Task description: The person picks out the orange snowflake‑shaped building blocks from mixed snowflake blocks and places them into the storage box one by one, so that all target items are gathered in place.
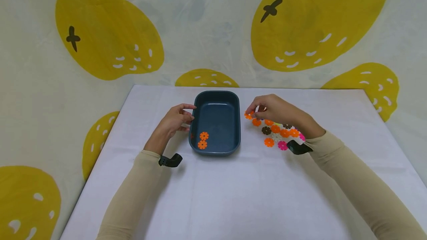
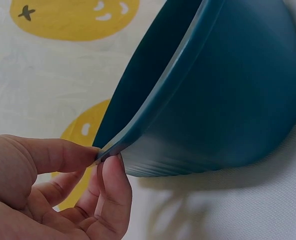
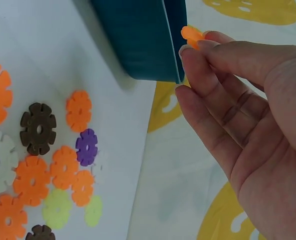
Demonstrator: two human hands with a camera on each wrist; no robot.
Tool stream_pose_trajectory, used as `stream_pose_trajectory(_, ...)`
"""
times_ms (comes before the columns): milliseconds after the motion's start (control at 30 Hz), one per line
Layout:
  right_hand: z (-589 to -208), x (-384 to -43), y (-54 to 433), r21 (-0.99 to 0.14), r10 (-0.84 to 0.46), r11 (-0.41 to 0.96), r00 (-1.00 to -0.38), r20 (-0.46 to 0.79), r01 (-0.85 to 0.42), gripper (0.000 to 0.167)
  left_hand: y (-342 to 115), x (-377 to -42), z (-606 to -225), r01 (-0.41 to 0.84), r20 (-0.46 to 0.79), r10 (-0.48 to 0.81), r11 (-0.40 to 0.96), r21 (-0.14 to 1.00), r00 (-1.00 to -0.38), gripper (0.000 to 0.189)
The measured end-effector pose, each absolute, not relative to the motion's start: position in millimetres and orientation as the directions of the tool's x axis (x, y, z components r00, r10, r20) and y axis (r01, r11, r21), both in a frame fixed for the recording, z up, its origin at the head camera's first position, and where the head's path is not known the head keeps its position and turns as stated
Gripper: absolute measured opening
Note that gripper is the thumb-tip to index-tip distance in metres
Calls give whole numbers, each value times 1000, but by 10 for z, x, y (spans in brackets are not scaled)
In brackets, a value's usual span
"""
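A dark blue plastic bin stands near the back of the table, with two orange notched discs lying in its near left corner. At its left side, my left hand pinches the rim between thumb and fingertips. My right hand is just right of the bin, pinching one orange notched disc between thumb and index finger. Beneath and beside that hand lie several loose flower-shaped discs, among them a brown disc, a purple disc and a pink disc.
A white cloth covers the table. Behind it hangs a pale backdrop printed with big yellow fruit shapes. Each wrist wears a black strap-like device, such as the left device.
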State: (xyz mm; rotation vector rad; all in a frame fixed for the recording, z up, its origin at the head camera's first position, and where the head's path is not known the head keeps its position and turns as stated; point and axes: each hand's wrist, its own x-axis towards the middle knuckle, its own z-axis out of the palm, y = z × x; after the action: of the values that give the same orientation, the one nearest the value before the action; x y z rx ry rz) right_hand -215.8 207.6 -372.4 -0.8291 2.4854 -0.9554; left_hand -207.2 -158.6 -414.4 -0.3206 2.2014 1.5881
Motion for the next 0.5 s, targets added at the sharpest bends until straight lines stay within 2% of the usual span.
stream_pose_trajectory(300, -3682, -2195, 1982, -690, -646, 610, -749, -148, -390, 21, -1590, -2067, -4146, -407, -446, 53, 326, 853, -893, 40)
stream_pose_trajectory(500, -3637, -2220, 1915, -678, -675, 597, -726, -135, -429, 22, -1591, -2063, -4133, -405, -445, 58, 325, 855, -894, 40)
